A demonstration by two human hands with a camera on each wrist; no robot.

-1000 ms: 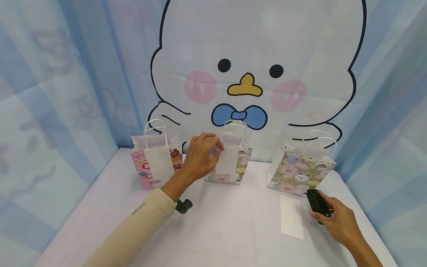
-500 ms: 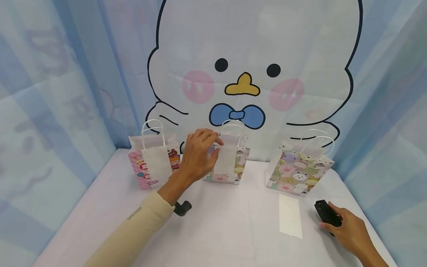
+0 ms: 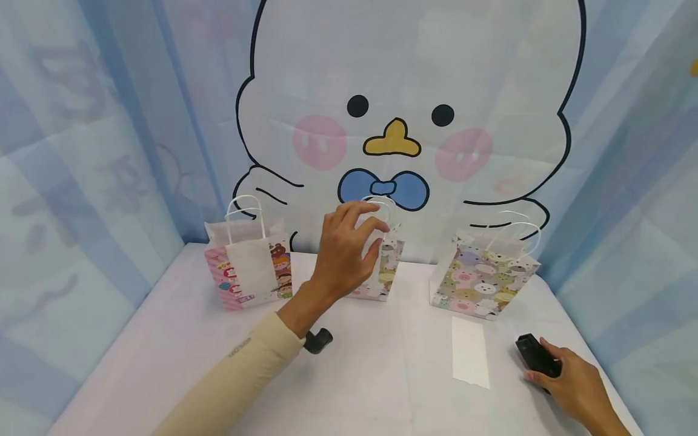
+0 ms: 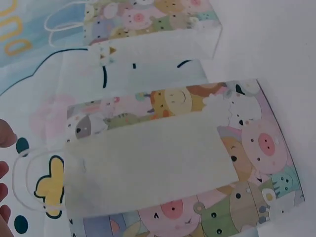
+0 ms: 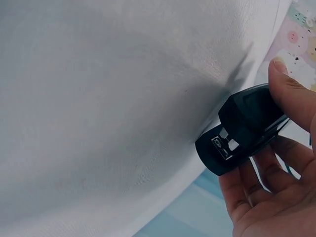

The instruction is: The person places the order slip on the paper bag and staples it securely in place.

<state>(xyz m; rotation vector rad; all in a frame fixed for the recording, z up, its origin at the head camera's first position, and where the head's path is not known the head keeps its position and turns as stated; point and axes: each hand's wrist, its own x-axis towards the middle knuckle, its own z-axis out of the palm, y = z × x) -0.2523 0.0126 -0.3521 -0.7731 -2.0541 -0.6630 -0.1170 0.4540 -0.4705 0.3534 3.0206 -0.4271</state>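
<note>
In the head view my left hand (image 3: pixel 349 248) is in front of the middle paper bag (image 3: pixel 391 266), fingers loosely bent with nothing between them. In the left wrist view, a white paper sheet (image 4: pixel 148 170) lies over the front of that animal-print bag (image 4: pixel 266 148). Fingertips (image 4: pixel 6 134) show at the left edge, near the bag's white handle (image 4: pixel 22 182); whether they touch it I cannot tell. My right hand (image 3: pixel 578 381) grips a black stapler (image 3: pixel 537 356) low over the right side of the table. The right wrist view shows the stapler's end (image 5: pixel 242 128) close to the cloth.
A pink paper bag (image 3: pixel 220 272) with a white sheet (image 3: pixel 253 269) on its front stands at left. Another animal-print bag (image 3: pixel 482 281) stands at right. A white paper strip (image 3: pixel 470 351) lies before it. A printed curtain (image 3: pixel 403 72) closes off the back and sides.
My left hand has shifted up and right, away from the sheet's top edge and across the middle bag. My right hand has drawn the stapler back and right, away from the right bag.
</note>
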